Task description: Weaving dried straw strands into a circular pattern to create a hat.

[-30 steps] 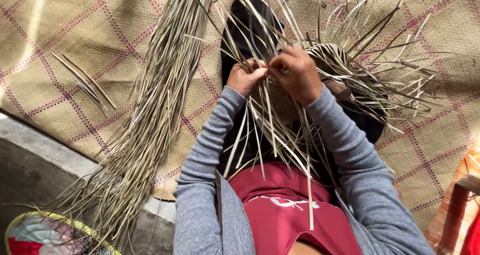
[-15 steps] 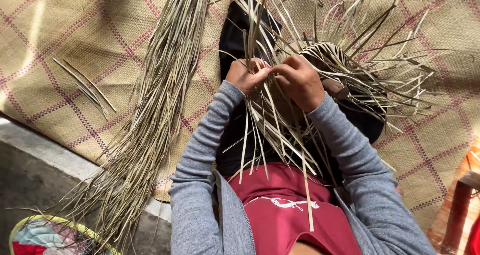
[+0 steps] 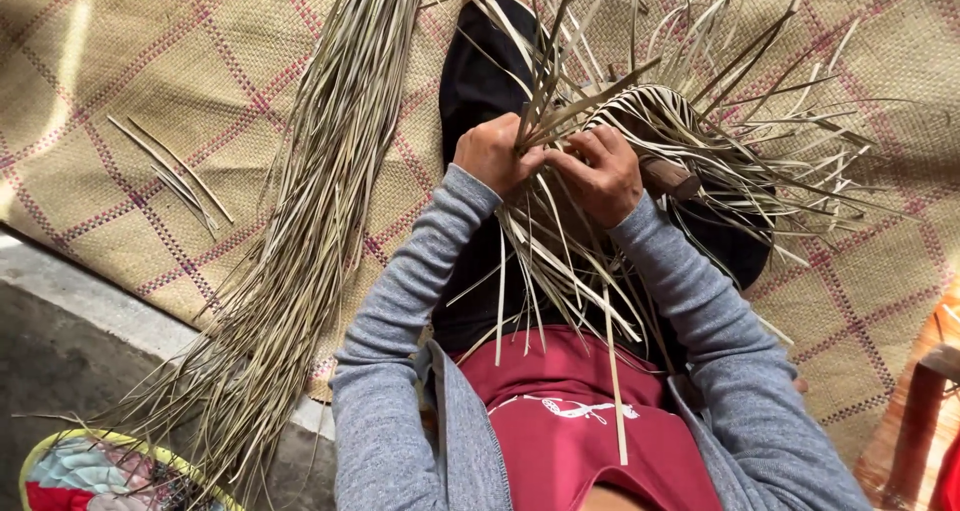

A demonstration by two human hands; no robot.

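Two hands (image 3: 550,166) amid woven strips (image 3: 640,121)

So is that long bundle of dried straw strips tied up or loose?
Loose: the long bundle of dried straw strips fans apart on the woven mat, no tie visible.

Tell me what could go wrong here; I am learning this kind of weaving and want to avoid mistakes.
The loose strip ends fan out in all directions around the left hand and right hand, so neighbours could cross or be picked in the wrong order. Both hands pinch one small spot, so a slip might loosen the woven piece. The strips hanging over the lap could snag or crease.
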